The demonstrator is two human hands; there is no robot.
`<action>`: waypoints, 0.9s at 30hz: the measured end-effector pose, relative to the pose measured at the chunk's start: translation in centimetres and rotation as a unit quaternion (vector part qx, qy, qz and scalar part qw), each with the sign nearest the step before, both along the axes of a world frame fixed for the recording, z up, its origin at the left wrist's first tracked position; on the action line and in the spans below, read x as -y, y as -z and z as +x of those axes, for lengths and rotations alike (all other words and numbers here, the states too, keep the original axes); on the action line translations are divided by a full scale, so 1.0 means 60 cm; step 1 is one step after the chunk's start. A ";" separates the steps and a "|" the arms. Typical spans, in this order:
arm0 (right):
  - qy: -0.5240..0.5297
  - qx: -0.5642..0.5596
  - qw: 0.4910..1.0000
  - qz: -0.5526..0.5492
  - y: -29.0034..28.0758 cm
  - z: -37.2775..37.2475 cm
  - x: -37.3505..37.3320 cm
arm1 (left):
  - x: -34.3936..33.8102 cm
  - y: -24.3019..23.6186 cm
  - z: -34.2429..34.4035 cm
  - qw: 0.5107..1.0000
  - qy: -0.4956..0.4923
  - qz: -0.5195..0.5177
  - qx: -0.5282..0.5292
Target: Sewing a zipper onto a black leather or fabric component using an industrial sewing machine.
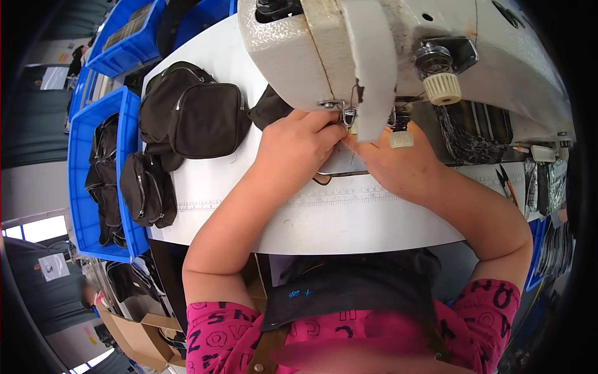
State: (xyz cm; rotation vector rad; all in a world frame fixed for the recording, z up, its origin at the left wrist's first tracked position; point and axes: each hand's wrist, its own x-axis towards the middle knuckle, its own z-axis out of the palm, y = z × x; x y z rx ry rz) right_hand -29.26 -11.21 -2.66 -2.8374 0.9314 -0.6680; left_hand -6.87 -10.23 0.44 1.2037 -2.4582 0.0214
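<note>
A white sewing machine (311, 56) fills the top of the view, its head over the spot where my hands meet. Close to the presser foot (349, 116), my left hand (298, 142) has its fingers bent and pressed together at a dark brown fabric piece (270, 107), partly hidden behind it. Across from it, my right hand (405, 163) reaches under the machine head with its thumb and finger pinched near my left fingertips. What it pinches is too small to tell, and the machine covers some fingers. A small tan-edged bit (322, 179) sticks out below.
Dark brown zippered bags (208, 121) lie on the white table (349, 224) at left. Beside them, a blue crate (78, 187) holds more bags. Black thread tangles (464, 140), small scissors (506, 182) and plastic-wrapped packs (548, 187) sit at right. A cardboard box (140, 336) stands lower left.
</note>
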 end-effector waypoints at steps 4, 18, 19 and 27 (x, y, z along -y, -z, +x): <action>-0.004 -0.001 1.000 -0.011 -0.002 -0.001 -0.001 | 0.003 -0.010 0.007 0.998 0.001 0.067 0.000; -0.034 0.014 0.999 -0.012 -0.017 -0.010 0.013 | -0.036 -0.010 -0.040 0.991 -0.083 0.099 -0.027; -0.033 0.009 0.999 -0.019 -0.017 -0.012 0.013 | -0.035 -0.008 -0.041 0.991 -0.084 0.098 -0.028; -0.005 0.006 0.999 -0.047 -0.008 -0.011 0.016 | -0.024 -0.010 -0.033 0.988 -0.083 0.113 -0.067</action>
